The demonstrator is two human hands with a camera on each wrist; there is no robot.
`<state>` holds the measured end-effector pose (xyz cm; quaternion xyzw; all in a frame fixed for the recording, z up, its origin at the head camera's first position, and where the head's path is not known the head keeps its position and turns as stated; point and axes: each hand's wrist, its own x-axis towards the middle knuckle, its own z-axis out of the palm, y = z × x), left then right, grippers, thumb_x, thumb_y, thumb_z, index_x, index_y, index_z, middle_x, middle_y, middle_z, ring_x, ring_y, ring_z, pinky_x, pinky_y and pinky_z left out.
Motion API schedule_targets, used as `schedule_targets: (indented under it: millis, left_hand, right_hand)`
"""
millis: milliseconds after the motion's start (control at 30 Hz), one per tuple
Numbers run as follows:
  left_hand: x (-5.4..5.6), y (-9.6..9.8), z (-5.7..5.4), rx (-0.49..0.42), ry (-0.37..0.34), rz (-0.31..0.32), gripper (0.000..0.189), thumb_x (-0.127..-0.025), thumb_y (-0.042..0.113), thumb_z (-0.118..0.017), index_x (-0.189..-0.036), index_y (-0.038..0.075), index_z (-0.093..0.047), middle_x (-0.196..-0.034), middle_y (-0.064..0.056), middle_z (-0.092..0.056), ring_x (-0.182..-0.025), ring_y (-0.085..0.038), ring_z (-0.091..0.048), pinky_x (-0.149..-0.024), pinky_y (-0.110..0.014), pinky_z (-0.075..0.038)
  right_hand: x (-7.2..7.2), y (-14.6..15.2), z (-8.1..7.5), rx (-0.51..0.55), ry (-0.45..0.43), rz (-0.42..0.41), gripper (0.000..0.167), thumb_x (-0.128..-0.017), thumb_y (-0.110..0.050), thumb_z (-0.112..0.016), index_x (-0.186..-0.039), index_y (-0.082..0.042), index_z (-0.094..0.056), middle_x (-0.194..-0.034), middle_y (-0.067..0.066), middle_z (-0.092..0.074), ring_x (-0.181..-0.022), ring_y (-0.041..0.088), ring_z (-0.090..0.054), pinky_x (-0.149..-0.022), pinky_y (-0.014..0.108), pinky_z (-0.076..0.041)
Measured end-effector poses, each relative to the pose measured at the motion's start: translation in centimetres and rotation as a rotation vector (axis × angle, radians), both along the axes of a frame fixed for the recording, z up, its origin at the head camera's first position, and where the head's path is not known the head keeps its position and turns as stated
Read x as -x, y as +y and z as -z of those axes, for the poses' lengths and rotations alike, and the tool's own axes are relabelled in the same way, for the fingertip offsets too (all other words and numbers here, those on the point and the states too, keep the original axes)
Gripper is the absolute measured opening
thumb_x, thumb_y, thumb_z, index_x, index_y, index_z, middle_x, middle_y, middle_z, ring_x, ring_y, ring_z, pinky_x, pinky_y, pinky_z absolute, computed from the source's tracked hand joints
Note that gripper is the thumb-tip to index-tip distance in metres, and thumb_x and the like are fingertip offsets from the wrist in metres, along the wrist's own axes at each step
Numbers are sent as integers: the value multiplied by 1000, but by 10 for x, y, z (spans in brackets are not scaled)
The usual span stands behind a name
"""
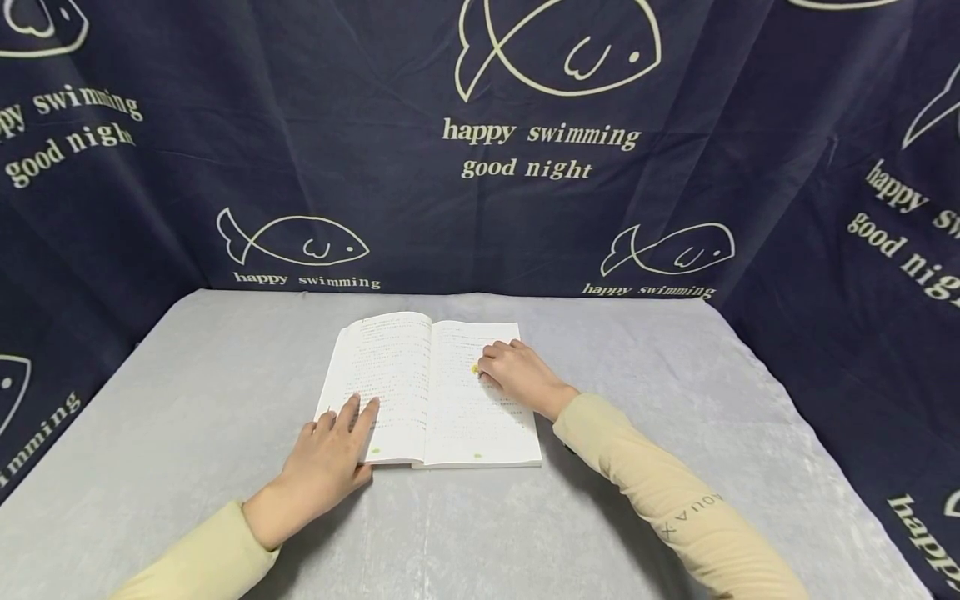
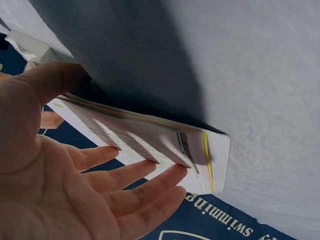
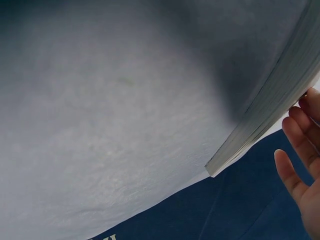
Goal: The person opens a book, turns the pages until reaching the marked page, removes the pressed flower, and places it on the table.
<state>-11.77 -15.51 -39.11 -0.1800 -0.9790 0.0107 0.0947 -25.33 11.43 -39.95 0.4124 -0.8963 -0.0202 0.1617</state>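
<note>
An open book [image 1: 397, 375] with printed white pages lies on the table. My left hand [image 1: 326, 458] rests on its lower left page with fingers spread, the thumb beside the book's near edge. In the left wrist view, the left hand's straight fingers [image 2: 142, 192] touch the page. Over the right page, my right hand [image 1: 517, 375] has its fingers bent, with the fingertips at a small yellow thing [image 1: 475, 369], which they seem to pinch. Its kind is too small and covered to tell. The right wrist view shows the right hand [image 3: 305, 145] by the book's page edges [image 3: 265, 110], without the yellow thing.
A light grey cloth [image 1: 637, 350] covers the table. Dark blue curtains [image 1: 420, 150] with white fish outlines and lettering hang behind it and on both sides.
</note>
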Motion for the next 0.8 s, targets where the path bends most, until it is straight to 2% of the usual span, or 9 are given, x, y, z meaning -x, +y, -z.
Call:
schedule_targets:
  millis: [200, 433, 600, 800]
  left_hand:
    - [0, -1, 1, 0, 18, 9, 76, -67, 26, -75, -131, 1, -43, -125, -28, -50, -96, -45, -56, -72, -53, -48]
    - [-1, -3, 3, 20, 47, 28, 81, -62, 20, -80, -131, 0, -43, -123, -29, -50, -93, -43, -57, -68, -50, -49]
    - [-2, -3, 4, 27, 58, 8, 82, -61, 20, -81, -131, 0, -43, -123, -30, -50, -90, -44, -58, -65, -49, -48]
    - [-4, -5, 5, 21, 36, -62, 80, -65, 22, -78, -133, 2, -41, -125, -27, -50, -80, -40, -57, -59, -47, -46]
  right_hand:
    - [2, -1, 2, -43, 92, -43, 9, -87, -21, -60, -85, -16, -67, -82, -4, -62, -77, 13, -55, -66, 26, -41]
    - [2, -1, 2, -38, 141, -59, 5, -84, -15, -61, -82, -15, -65, -78, -3, -61, -73, 14, -55, -63, 26, -39]
    - [2, -3, 3, -36, 151, -53, 6, -86, -16, -60, -81, -15, -63, -77, -3, -61, -72, 14, -54, -63, 26, -39]
    - [3, -2, 5, -10, 140, -60, 4, -84, -15, -61, -80, -15, -63, -78, -3, -61, -72, 14, -54, -63, 26, -39]
